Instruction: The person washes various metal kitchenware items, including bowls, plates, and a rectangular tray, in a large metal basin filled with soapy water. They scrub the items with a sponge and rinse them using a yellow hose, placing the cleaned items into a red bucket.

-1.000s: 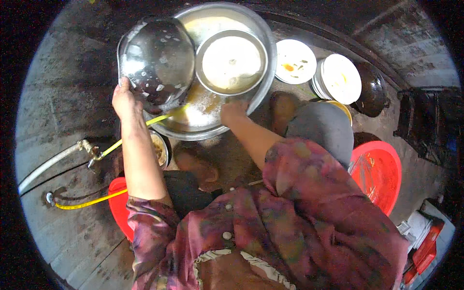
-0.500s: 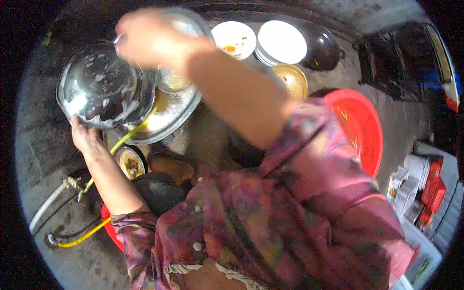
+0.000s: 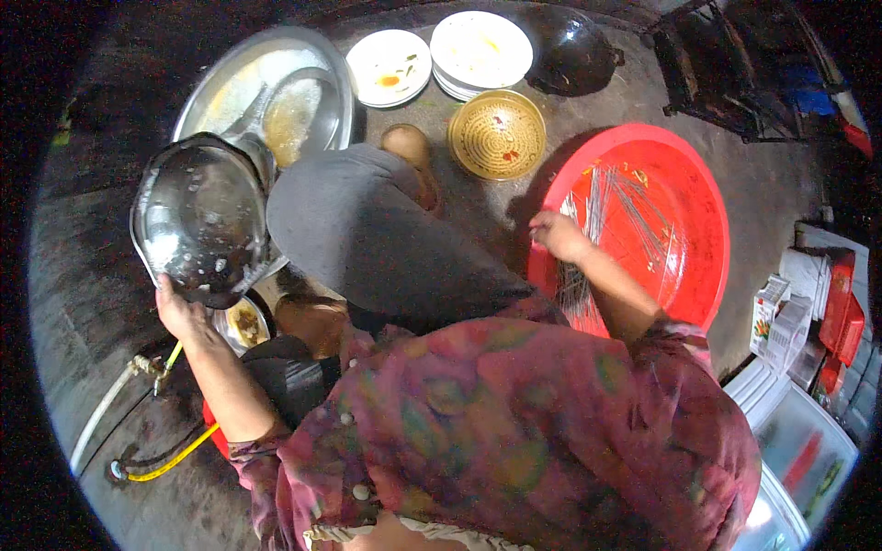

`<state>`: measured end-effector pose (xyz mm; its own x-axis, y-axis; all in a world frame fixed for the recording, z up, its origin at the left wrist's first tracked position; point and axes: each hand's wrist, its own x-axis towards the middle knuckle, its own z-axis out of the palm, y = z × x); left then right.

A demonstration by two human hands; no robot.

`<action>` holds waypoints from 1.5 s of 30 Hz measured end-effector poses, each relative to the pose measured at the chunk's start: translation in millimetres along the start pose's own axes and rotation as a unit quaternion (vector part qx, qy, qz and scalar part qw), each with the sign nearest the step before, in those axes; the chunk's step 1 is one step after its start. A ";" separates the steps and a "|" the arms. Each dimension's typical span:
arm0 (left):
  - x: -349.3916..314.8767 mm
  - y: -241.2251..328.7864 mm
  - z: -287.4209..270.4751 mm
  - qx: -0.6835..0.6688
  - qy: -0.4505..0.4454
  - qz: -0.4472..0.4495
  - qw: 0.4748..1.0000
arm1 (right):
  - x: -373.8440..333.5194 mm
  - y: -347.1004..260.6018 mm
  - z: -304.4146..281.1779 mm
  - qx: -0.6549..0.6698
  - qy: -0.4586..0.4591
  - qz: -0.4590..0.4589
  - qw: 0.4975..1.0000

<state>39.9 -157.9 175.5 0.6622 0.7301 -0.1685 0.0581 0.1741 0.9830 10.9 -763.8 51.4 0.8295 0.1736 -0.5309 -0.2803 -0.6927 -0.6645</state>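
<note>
My left hand [image 3: 181,312] is closed on the lower rim of a shiny, dark metal pan [image 3: 204,216] streaked with suds. The pan is tilted over the near left side of a wide metal basin [image 3: 342,96] that contains foamy water and another metal vessel. Over on the right, my right hand [image 3: 560,237] has its fingers bent over the left rim of a large red plastic basin [image 3: 706,211]. Many thin metal skewers [image 3: 597,207] lie in that basin with scraps of food; some pass close to my hand.
Beyond my knee stand a yellow woven-look bowl [image 3: 497,134], stained white plates [image 3: 390,69], a stack of white bowls [image 3: 480,50] and a black wok [image 3: 571,55]. A small dish with brown residue [image 3: 243,326] and a yellow hose [image 3: 175,450] lie at left.
My right hand has left the pan and swung right to the red basin's rim. My left hand keeps the pan, now slightly lower in view. The view has shifted, showing more of the red basin.
</note>
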 end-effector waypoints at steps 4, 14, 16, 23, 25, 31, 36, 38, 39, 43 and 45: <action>-3.4 -2.6 -13.1 0.006 -0.005 0.021 1.000 | 47.6 15.0 31.5 -0.095 -0.091 -0.011 0.991; 17.7 55.0 -34.7 0.018 0.015 0.063 0.998 | 72.7 -68.0 -5.3 -0.036 -0.027 -0.064 0.997; 24.4 68.3 -35.0 -0.013 0.040 0.050 0.998 | 90.4 -111.9 -36.8 -0.008 0.015 -0.074 0.997; 59.2 79.6 -70.1 -0.032 0.056 0.022 0.998 | 52.1 -376.5 -11.0 -0.101 -0.060 -0.392 0.912; 65.6 69.1 -95.0 -0.069 0.046 -0.006 0.997 | 46.2 -418.4 56.4 -0.239 -0.180 -0.500 0.813; 99.3 14.7 -127.7 -0.184 0.041 -0.086 0.978 | 109.6 -392.9 288.9 -0.530 -0.542 -0.348 0.552; 121.2 -31.4 -157.8 -0.237 0.102 -0.145 0.955 | 189.5 -308.7 433.9 -0.506 -0.464 -0.418 0.595; 119.3 -46.4 -164.0 -0.256 0.131 -0.193 0.938 | 205.9 -256.6 484.6 -0.468 -0.365 -0.501 0.630; 118.8 -58.6 -176.5 -0.251 0.122 -0.190 0.941 | 204.8 -249.2 490.4 -0.513 -0.222 -0.608 0.563; 122.0 -100.2 -187.8 -0.255 0.157 -0.259 0.918 | 214.3 -242.7 525.2 -0.496 -0.302 -0.520 0.626; 123.7 -110.6 -188.9 -0.278 0.152 -0.258 0.913 | 216.8 -244.4 527.0 -0.491 -0.322 -0.476 0.654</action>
<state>-25.8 37.9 32.1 0.4109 0.5907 -0.6944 -0.1404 0.7936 0.5919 4.7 -187.9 -178.5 -0.0634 0.8938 -0.4439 0.9239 -0.1156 -0.3647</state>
